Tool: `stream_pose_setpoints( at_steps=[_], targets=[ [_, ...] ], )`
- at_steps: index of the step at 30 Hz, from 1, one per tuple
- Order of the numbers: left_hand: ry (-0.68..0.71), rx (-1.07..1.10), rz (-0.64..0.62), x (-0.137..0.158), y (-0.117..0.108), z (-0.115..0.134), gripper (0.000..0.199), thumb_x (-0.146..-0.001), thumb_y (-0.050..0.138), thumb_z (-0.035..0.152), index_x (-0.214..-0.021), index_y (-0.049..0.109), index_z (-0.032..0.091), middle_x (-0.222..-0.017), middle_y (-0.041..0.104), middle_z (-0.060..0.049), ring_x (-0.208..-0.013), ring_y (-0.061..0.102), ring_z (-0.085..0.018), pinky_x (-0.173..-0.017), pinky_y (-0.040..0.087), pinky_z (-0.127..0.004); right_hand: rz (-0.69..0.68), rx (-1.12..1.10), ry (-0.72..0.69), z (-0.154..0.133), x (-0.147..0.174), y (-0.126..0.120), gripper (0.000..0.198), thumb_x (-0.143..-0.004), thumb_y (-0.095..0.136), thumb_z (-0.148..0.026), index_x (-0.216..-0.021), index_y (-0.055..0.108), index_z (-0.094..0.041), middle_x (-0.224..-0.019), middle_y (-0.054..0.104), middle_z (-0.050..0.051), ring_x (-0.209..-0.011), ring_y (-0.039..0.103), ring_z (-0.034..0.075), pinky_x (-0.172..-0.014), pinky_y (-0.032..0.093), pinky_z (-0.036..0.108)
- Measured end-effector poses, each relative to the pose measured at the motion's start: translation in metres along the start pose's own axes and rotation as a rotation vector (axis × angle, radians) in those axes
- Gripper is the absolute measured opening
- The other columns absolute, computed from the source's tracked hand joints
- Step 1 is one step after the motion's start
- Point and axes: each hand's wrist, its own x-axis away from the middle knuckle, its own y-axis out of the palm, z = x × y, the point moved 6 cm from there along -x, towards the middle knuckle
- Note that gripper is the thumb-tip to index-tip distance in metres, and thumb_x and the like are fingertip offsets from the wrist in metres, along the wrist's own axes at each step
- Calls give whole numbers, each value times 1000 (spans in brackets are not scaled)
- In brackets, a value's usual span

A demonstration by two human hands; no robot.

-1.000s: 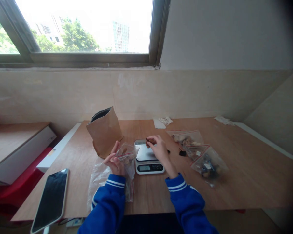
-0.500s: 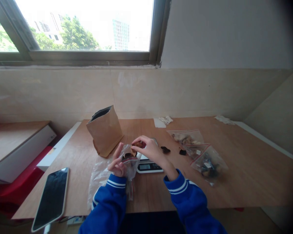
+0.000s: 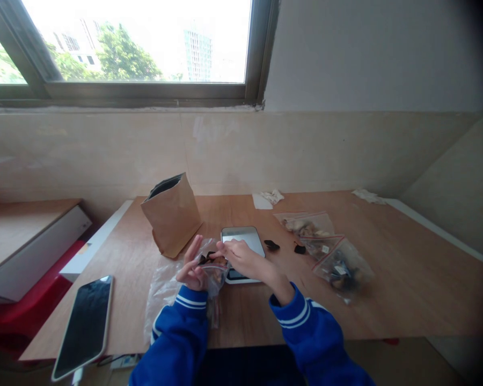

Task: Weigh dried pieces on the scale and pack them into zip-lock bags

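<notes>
The brown dried pieces [image 3: 221, 261] lay in the mouth of a clear zip bag [image 3: 215, 277], just left of the scale [image 3: 243, 236] on the tabletop [image 3: 257, 321]. The left hand [image 3: 192, 273] had its grip on the bag; the right hand [image 3: 245, 260] reached over the mouth, its grip's contents undeterminable. Good practice, in my judgement: keep the mouth spread and seat pieces below the red seal. The scale's readout was largely covered; white labels [image 3: 341, 271] on the right-hand bags [image 3: 356, 268] were illegible.
</notes>
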Motion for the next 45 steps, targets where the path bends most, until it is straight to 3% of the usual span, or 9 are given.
stream_pose_setpoints(
  at_steps=[5,11,18,24,27,33,37,42,45],
  targets=[
    [-20,-44,84,0,-1,-2,12,-96,37,35,-106,34,29,-132,54,-10,-115,59,-27,-79,56,-50,-77,-43,15,-7,11,-1,42,-94,39,-51,-115,66,-26,-100,72,5,-92,64,22,-94,40,38],
    [-8,-126,85,-17,3,8,13,-95,40,36,-99,32,27,-131,55,-11,-116,59,-27,-82,54,-53,412,-11,148,7,36,-20,45,-86,56,-48,-122,56,-21,-124,59,12,-118,52,27,-101,37,46],
    [-54,-203,130,-31,21,31,20,-92,45,41,-95,34,25,-143,39,-10,-130,45,-27,-100,41,-59,498,-544,291,22,34,20,58,-82,59,-47,-129,43,-18,-121,61,15,-94,65,22,-74,55,35],
    [-314,-230,69,-24,22,37,25,-90,52,30,-110,38,27,-151,24,-9,-138,33,-25,-109,31,-52,610,-673,121,19,39,-8,39,-89,50,-47,-118,52,-20,-116,66,10,-106,63,22,-87,52,35],
    [-625,-266,95,-21,6,21,36,-90,53,32,-123,43,24,-146,36,-10,-136,36,-22,-112,28,-44,663,-648,153,28,51,-23,40,-91,45,-52,-108,60,-20,-109,69,9,-98,66,22,-81,54,33],
    [-1008,-14,-139,-8,15,4,32,-86,55,42,-103,65,17,-103,70,-8,-98,65,-22,-90,48,-35,637,-616,171,30,57,-22,52,-92,37,-57,-109,66,-18,-108,69,11,-100,65,25,-81,55,36],
    [-1008,-48,-187,-5,24,11,27,-83,60,42,-91,69,18,-92,72,-6,-88,66,-20,-82,50,-31,630,-374,66,20,55,-20,48,-92,39,-55,-104,69,-20,-106,70,11,-109,60,26,-100,43,42],
    [-889,-280,81,-14,0,14,29,-82,59,45,-79,67,18,-68,63,1,-65,57,-13,-62,45,-23,800,-390,209,41,72,-27,48,-94,34,-54,-94,68,-19,-89,72,10,-88,66,24,-82,51,36],
    [-895,-256,27,-12,2,13,30,-83,58,46,-79,66,18,-66,60,2,-62,53,-12,-58,42,-22,802,-397,224,50,77,-22,49,-94,33,-55,-91,66,-19,-83,72,8,-84,66,24,-76,51,33]
  ],
)
